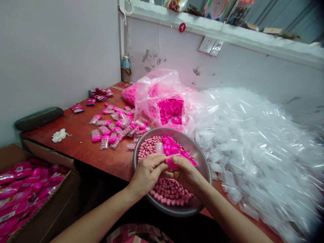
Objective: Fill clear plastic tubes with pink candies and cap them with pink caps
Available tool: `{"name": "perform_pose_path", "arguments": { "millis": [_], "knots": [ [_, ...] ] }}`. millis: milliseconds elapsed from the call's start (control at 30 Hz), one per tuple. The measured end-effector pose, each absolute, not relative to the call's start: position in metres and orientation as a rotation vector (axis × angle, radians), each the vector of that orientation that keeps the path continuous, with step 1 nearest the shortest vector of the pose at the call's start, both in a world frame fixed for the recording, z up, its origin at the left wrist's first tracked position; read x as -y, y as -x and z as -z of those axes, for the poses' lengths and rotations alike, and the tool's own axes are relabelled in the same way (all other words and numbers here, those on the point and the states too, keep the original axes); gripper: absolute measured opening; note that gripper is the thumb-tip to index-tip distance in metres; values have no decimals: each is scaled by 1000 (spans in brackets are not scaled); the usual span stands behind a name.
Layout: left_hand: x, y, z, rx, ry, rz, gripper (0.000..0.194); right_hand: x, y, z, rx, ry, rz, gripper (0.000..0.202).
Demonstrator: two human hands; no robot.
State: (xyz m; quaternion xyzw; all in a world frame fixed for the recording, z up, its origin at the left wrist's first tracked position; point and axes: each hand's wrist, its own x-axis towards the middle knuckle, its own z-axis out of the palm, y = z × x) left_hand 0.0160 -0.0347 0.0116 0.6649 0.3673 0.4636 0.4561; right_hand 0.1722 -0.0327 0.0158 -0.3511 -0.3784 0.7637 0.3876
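Over a grey metal bowl [206, 165], both of my hands meet. My right hand [186, 172] is closed with its thumb on a bright pink plastic cap [172, 162]. My left hand [149, 170] is closed in a pinch right beside that cap; what lies between its fingers is hidden. Pink candy balls [170, 192] fill much of the bowl. Loose pink caps [169, 143] and a small clear container [159, 147] lie on top of the balls, just beyond my fingers.
Filled, pink-capped containers [124, 123] lie on the red-brown table [111, 163]. A plastic bag [157, 81] of pink caps stands behind the bowl. Clear empty containers [253, 141] heap up at right. A carton [58, 199] of pink packets sits lower left; a dark case [39, 118] is above.
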Motion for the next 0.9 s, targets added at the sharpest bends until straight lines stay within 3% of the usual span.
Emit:
{"name": "perform_pose_path", "arguments": {
  "millis": [133,300,367,633,900],
  "knots": [
    [8,-6,-17,-982,-1506,-1186,27,19,-188,-18,1298,1086,-1685,42],
    [-48,24,-39,-1178,-1514,-1542,45,-21,-215,-19,1955,1534,-557,26],
    [-51,29,-44,-1202,-1582,-1551,47,-36,-216,-15,2131,1575,-296,22],
    [9,11,-11,-1240,-1671,-1277,28,-37,-209,-19,2504,1467,-271,15],
    [10,4,-8,-1247,-1824,-1247,23,-6,-215,-11,2891,1558,140,15]
  ]
}}
